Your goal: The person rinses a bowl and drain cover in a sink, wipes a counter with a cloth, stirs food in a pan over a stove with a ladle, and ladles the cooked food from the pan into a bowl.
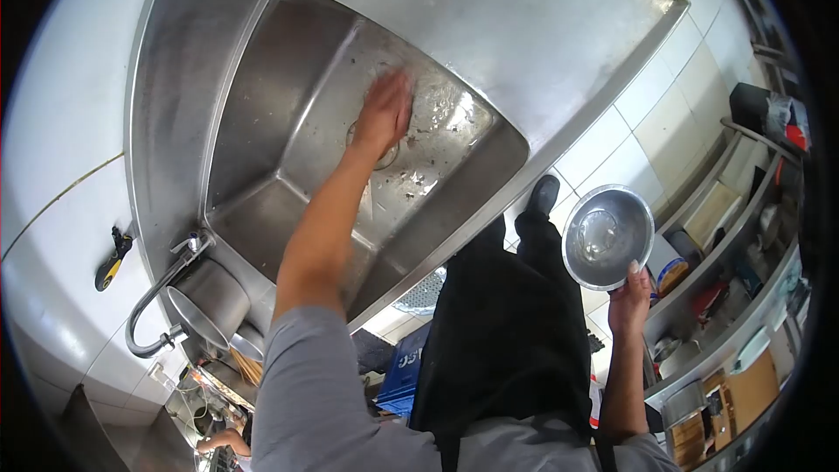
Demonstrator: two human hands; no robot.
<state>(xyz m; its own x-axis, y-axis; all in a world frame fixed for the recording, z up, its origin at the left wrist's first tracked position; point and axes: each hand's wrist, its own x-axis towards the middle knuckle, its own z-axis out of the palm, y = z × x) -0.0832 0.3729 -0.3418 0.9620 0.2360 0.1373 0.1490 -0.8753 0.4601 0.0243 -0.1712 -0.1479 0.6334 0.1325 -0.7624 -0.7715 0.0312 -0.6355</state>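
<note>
A wide steel sink has wet patches and small dark scraps on its floor. Low over the floor of the sink, beside the round drain, is my left hand. Motion blurs its fingers, and whether it holds anything cannot be made out. Outside the sink, on the right, my right hand grips the rim of a round metal bowl. The inside of the bowl is shiny, with a little clear liquid or a reflection at its middle.
A curved faucet and a metal pot stand at the sink's left end. A black-and-yellow tool is on the white surface. Below are a blue crate and a co-worker's arm. Shelves with items line the right.
</note>
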